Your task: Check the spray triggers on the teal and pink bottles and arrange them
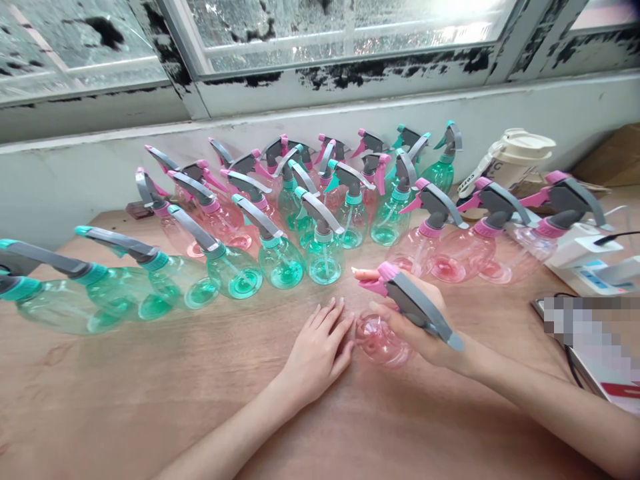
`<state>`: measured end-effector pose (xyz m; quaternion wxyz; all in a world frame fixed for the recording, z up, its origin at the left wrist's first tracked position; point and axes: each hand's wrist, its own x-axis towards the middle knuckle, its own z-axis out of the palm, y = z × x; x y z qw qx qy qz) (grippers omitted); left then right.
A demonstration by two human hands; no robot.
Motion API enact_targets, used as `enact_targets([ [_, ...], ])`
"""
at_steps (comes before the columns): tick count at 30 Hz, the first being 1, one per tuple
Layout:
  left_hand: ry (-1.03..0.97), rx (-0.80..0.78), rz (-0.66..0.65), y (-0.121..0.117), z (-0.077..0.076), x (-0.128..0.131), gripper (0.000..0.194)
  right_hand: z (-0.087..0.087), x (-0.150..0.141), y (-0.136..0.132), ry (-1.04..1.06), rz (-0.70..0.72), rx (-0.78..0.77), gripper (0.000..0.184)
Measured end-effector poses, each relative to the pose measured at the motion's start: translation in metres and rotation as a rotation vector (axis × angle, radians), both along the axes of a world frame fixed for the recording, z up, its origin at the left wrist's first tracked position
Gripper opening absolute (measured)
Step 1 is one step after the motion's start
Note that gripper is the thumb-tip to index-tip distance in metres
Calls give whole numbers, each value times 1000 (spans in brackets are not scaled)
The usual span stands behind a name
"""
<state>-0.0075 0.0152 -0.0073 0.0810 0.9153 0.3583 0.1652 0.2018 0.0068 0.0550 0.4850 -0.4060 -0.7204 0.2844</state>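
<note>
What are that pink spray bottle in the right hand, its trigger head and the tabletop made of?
The pink spray bottle looks like glossy tinted plastic, being see-through with highlights, though glass isn't ruled out. Its trigger head seems smooth opaque plastic, solid grey and pink. The tabletop shows faint grain and a soft sheen: wood or wood-look laminate.

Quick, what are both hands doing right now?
Left hand: open, palm down on the table, fingers loosely spread, holding nothing.
Right hand: closed around the pink spray bottle.
</note>
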Motion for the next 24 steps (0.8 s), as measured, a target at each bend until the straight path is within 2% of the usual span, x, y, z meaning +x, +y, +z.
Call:
enact_targets([
  [5,-15,17,-8,0,-2,-1,33,4,-1,1,-14,12,6,26],
  [9,-13,16,-11,1,-1,0,31,8,-1,4,-58,-8,79,14],
  [13,-8,8,-17,1,2,0,32,11,-2,5,-65,7,88,5],
  [18,14,-8,-17,1,3,0,32,11,-1,3,-63,0,56,6],
  [21,0,-21,-9,0,3,0,30,7,-2,1,-30,-19,51,16],
  [24,-12,-15,-3,0,0,0,32,-2,-2,2,29,-15,29,37],
])
